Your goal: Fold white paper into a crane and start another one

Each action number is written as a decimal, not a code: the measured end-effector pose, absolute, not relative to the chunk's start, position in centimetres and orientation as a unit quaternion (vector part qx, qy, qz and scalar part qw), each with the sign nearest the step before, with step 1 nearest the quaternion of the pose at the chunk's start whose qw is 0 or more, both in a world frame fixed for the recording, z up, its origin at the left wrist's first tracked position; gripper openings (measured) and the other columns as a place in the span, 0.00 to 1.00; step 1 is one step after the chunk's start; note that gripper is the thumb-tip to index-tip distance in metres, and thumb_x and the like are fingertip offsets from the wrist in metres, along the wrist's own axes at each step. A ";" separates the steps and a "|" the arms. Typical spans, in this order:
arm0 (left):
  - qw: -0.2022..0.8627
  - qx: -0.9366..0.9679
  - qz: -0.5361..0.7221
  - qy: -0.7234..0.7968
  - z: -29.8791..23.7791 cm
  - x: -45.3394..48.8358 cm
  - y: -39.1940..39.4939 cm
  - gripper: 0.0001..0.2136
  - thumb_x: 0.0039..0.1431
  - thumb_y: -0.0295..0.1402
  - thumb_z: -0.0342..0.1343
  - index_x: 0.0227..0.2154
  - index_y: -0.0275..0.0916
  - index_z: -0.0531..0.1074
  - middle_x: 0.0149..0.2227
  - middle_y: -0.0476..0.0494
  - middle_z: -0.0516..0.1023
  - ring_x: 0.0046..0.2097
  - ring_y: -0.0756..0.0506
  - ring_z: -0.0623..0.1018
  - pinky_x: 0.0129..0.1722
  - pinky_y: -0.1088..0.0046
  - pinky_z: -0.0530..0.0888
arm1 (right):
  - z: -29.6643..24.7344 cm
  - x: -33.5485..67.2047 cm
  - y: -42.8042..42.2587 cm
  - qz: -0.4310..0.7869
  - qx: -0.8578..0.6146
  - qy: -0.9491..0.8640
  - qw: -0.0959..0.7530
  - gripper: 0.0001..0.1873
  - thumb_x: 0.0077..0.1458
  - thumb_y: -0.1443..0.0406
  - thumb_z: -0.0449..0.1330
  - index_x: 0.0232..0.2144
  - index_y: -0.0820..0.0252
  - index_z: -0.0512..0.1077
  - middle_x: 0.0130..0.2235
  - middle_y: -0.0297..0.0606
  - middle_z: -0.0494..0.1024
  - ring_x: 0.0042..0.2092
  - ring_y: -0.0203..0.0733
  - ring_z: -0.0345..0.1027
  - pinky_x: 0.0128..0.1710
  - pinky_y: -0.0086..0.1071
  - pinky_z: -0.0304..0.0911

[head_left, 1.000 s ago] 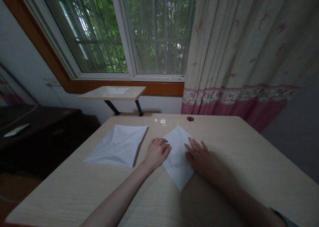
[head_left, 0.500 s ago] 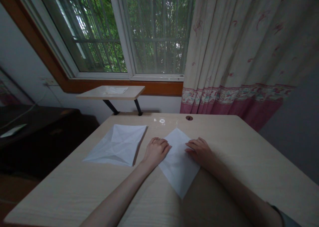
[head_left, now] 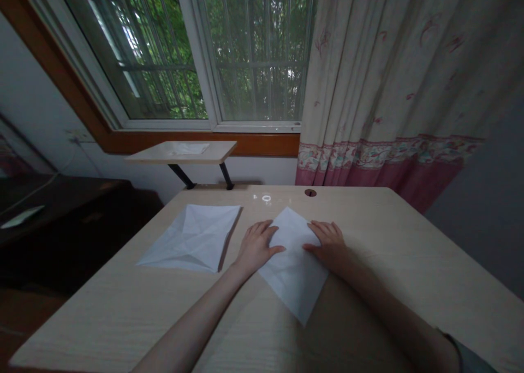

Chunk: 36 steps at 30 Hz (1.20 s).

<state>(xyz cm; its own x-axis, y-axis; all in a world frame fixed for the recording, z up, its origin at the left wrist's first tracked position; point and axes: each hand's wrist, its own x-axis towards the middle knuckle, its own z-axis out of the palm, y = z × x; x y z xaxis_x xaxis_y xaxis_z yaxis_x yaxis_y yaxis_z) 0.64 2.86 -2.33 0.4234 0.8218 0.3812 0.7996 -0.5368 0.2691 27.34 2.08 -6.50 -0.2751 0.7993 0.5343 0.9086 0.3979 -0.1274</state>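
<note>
A white folded paper (head_left: 292, 264), kite-shaped with one point toward me, lies on the pale wooden table (head_left: 388, 264). My left hand (head_left: 257, 246) rests flat on its left edge with fingers stretched out and the thumb on the sheet. My right hand (head_left: 328, 244) lies flat on its right edge, fingers spread forward. Neither hand grips anything. A second white sheet (head_left: 193, 238), square and creased, lies flat to the left of my left hand.
A small raised shelf (head_left: 184, 151) on black brackets stands at the table's back left, with a paper on it. A cable hole (head_left: 310, 192) sits at the back edge. Window and a patterned curtain (head_left: 388, 78) are behind; a dark cabinet (head_left: 61, 220) is at left.
The folded paper has turned slightly and shifted a little between my hands. Both hands have slid outward onto its side edges and flattened; the right hand's fingers uncurled.
</note>
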 end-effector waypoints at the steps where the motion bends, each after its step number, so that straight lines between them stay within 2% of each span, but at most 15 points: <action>1: 0.027 0.840 0.241 0.486 -2.5 0.6 3.0 0.29 0.51 0.51 0.65 0.51 0.40 0.72 0.58 0.37 0.71 0.58 0.35 0.69 0.57 0.55 0.65 | -6.6 27.3 2.1 -0.097 -0.549 -0.788 0.263 0.30 0.59 0.47 0.56 0.56 0.59 0.69 0.55 0.49 0.74 0.56 0.57 0.65 0.61 0.56 0.45; 7: 0.052 0.831 0.249 0.495 -2.7 0.4 3.2 0.31 0.49 0.50 0.66 0.52 0.37 0.72 0.58 0.33 0.71 0.59 0.33 0.69 0.59 0.52 0.64 | -6.6 27.2 2.2 -0.036 -0.581 -0.777 0.239 0.29 0.60 0.48 0.55 0.58 0.56 0.66 0.56 0.46 0.74 0.57 0.56 0.63 0.61 0.56 0.43; 13: 0.045 0.838 0.267 0.473 -2.7 0.5 3.2 0.28 0.50 0.48 0.67 0.51 0.39 0.73 0.54 0.36 0.74 0.56 0.34 0.70 0.60 0.49 0.62 | -6.8 27.1 2.2 -0.072 -0.563 -0.777 0.273 0.29 0.60 0.48 0.56 0.57 0.57 0.67 0.54 0.48 0.75 0.55 0.57 0.65 0.61 0.56 0.42; 22: 0.085 0.837 0.300 0.449 -2.8 0.4 3.1 0.22 0.53 0.40 0.67 0.50 0.42 0.73 0.59 0.36 0.67 0.59 0.35 0.69 0.58 0.53 0.68 | -6.9 27.1 2.2 -0.117 -0.522 -0.788 0.305 0.36 0.62 0.42 0.48 0.59 0.62 0.64 0.53 0.52 0.74 0.55 0.56 0.65 0.61 0.57 0.40; 26: 0.104 0.834 0.340 0.422 -2.9 0.5 3.2 0.19 0.51 0.35 0.69 0.46 0.40 0.75 0.60 0.35 0.65 0.61 0.36 0.68 0.59 0.56 0.69 | -6.8 27.4 2.3 -0.127 -0.503 -0.793 0.320 0.27 0.65 0.49 0.48 0.57 0.59 0.66 0.51 0.48 0.76 0.53 0.52 0.66 0.61 0.53 0.43; 31: 0.097 0.829 0.374 0.404 -3.1 0.6 3.3 0.17 0.48 0.34 0.71 0.42 0.40 0.78 0.60 0.34 0.63 0.61 0.34 0.67 0.59 0.54 0.69 | -6.6 27.5 2.5 -0.125 -0.480 -0.791 0.359 0.16 0.66 0.61 0.49 0.50 0.57 0.72 0.47 0.44 0.77 0.50 0.48 0.68 0.57 0.47 0.52; 34: 0.093 0.828 0.384 0.399 -3.1 0.6 3.2 0.17 0.48 0.33 0.71 0.42 0.41 0.78 0.60 0.35 0.63 0.60 0.34 0.68 0.58 0.53 0.70 | -6.5 27.4 2.5 -0.114 -0.472 -0.788 0.378 0.14 0.65 0.66 0.50 0.45 0.56 0.75 0.46 0.43 0.76 0.49 0.46 0.68 0.54 0.44 0.56; 36: 0.095 0.827 0.388 0.396 -3.1 0.6 3.2 0.18 0.48 0.33 0.70 0.43 0.41 0.77 0.60 0.35 0.63 0.60 0.34 0.68 0.58 0.52 0.70 | -6.5 27.3 2.5 -0.109 -0.477 -0.782 0.386 0.15 0.64 0.67 0.50 0.45 0.56 0.75 0.46 0.43 0.77 0.50 0.47 0.68 0.52 0.43 0.56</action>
<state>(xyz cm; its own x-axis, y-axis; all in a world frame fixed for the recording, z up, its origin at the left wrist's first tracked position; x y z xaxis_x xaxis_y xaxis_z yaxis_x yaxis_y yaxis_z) 0.55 3.22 -3.12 0.3860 0.7283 0.5662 0.5809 -0.6687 0.4641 27.31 2.52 -6.47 -0.2466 0.6617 0.7080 0.8303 0.5210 -0.1977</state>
